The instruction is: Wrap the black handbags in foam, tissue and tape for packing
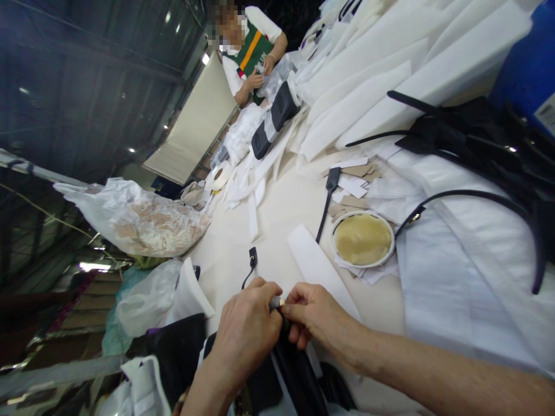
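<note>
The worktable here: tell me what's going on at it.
Two bare hands, left and right, meet at the near side of the worktable, fingers pinched around a small grey piece above black strap-like material. A round dish of yellowish stuff sits to the right. Across the table, another person handles clear plastic.

Single head-worn view — tilted sideways, looking forward and down, hands close below centre

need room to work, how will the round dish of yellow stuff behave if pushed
The dish may drag the loose scraps, since some stick out from under it. It has no lid, so a hard tilt might spill the yellow stuff.
</note>
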### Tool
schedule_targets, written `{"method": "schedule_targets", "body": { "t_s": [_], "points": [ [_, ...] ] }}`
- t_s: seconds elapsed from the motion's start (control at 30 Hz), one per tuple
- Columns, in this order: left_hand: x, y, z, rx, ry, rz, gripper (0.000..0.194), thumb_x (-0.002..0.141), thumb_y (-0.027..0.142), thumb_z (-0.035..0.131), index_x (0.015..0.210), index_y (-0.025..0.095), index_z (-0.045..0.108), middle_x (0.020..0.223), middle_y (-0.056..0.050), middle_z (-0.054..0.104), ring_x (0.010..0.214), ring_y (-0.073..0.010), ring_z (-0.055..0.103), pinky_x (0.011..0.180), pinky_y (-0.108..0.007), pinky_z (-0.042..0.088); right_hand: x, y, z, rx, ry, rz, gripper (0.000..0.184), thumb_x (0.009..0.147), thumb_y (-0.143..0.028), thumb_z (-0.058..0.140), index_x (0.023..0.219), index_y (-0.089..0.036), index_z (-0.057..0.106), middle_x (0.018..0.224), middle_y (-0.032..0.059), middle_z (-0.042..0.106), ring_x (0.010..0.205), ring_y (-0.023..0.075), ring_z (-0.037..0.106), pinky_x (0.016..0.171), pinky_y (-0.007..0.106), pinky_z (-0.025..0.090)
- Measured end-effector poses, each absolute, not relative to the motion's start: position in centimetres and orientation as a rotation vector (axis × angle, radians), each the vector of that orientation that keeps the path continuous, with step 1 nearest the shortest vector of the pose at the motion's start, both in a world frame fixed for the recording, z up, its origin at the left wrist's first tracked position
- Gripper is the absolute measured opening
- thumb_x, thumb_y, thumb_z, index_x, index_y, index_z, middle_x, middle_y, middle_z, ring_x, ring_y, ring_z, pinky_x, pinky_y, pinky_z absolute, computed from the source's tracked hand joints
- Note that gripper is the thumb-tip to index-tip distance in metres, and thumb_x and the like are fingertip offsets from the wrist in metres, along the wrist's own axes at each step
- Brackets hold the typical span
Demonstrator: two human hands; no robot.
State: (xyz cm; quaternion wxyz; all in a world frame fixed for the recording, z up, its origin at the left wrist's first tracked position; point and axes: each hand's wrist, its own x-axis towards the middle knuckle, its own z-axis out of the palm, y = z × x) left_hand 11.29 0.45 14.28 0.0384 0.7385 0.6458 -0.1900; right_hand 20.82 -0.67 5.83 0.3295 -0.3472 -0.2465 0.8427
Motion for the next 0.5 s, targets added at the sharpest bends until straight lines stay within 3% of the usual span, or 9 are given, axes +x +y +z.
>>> {"method": "schedule_targets", "body": {
  "t_s": [0.2,0.37,0.5],
  "points": [
    [11.4,2.1,14.5,2.324,1.943,-0.741,0.029,0.066,0.006,0.045,0.079,0.02,0.067,0.076,-0.004,0.065,0.073,-0.0214,0.061,0.064,-0.03,0.038,20.7,-1.2,5.8,-0.973,-0.532,2.138,0.014,0.087,-0.006,0.042,0.082,-0.019,0.041,0.041,-0.0087,0.053,0.036,0.0082,0.048,0.039,0.016,0.039],
    [10.8,1.9,14.4,2.302,1.86,-0.764,0.037,0.072,0.009,0.043,0.094,0.025,0.067,0.087,-0.004,0.064,0.077,-0.0191,0.061,0.066,-0.028,0.039,20.7,-1.1,6.1,-0.941,-0.622,2.163,0.022,0.083,-0.002,0.046,0.07,-0.019,0.044,0.037,-0.0104,0.046,0.034,0.0059,0.044,0.036,0.014,0.035],
    [11.3,2.3,14.8,2.344,1.669,-0.996,0.028,0.075,0.012,0.04,0.076,0.024,0.066,0.08,-0.004,0.06,0.069,-0.0178,0.06,0.058,-0.027,0.034,20.8,-0.7,6.3,-1.009,-0.707,2.197,0.026,0.082,-0.001,0.045,0.063,-0.018,0.045,0.034,-0.0095,0.044,0.031,0.0048,0.042,0.033,0.013,0.034]
  ]
}}
